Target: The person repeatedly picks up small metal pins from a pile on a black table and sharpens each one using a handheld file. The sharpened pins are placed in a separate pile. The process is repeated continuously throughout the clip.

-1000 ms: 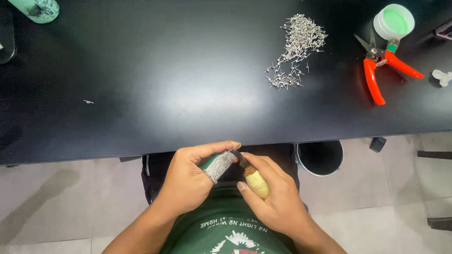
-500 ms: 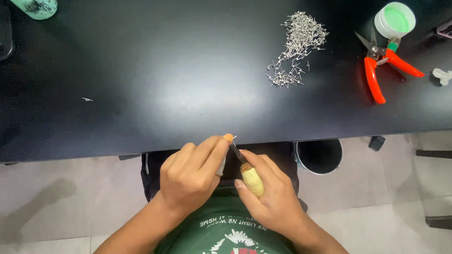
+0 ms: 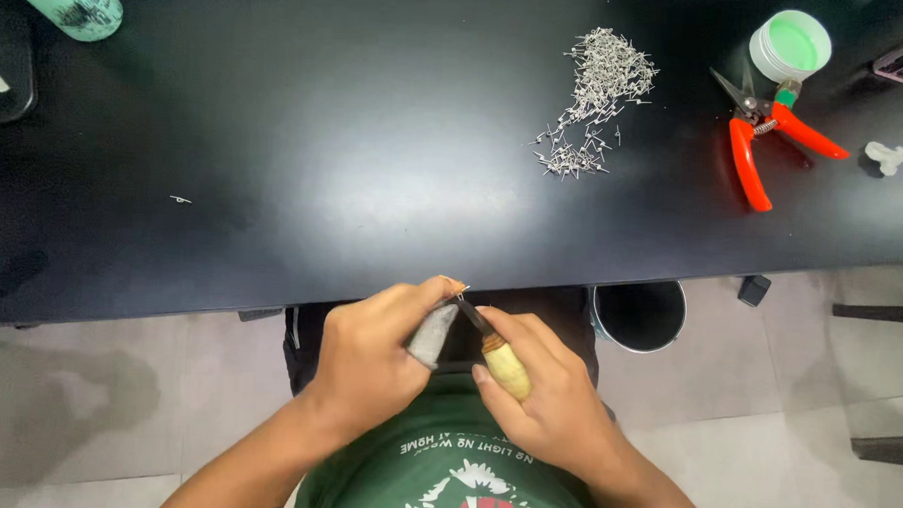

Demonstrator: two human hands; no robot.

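Grey felt-like pad sits pinched in my left hand, fingers curled shut around it, thumb and forefinger meeting at its upper edge. Position: below the near edge of the black table, over my lap, just above the green shirt. My right hand is closed around a small tool with a yellowish wooden handle; its dark thin shaft runs up and to the left, and the tip meets the left fingertips at the pad. Whether a small metal piece is held at that tip, I cannot tell; too small to resolve. Both hands touch each other at the working point.

On the table, far right: a loose heap of small silvery metal pins. Right of the heap, orange-handled pliers lying with the handles spread, jaws pointing far-left. Just beyond them, a round white tub with green contents. A small white piece near the right edge. Far left corner: a pale green bottle lying tilted. One stray pin lies on the left part of the table.

On the floor under the table edge, right of my hands: a round metal bin.
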